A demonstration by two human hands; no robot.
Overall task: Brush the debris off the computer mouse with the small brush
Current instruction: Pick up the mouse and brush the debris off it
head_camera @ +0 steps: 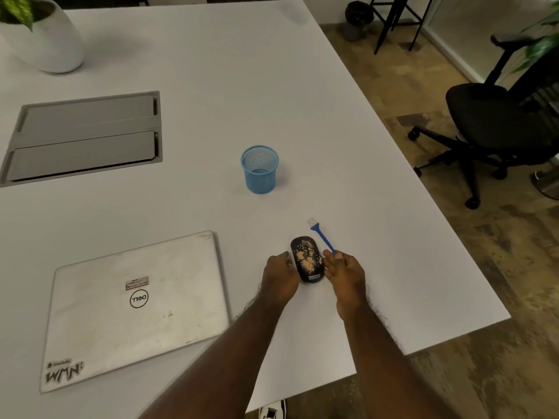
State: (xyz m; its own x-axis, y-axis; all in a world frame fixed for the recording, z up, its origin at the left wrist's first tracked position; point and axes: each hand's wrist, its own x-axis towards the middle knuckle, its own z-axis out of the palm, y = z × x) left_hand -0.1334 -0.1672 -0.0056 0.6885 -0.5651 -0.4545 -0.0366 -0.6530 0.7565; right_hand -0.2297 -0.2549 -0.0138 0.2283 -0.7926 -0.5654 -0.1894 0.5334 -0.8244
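A black computer mouse lies flat on the white table, its top strewn with tan crumbs. My left hand rests against the mouse's left side, fingers curled toward it. My right hand sits just right of the mouse and grips the lower end of a small blue brush. The brush handle slants up and to the left, its white bristles pointing away from me beyond the mouse's far right corner, clear of the debris.
A blue mesh cup stands behind the mouse. A closed silver laptop lies to the left. Grey cable hatches sit further left, a white plant pot at the far corner. The table's right edge is near; a black office chair stands beyond.
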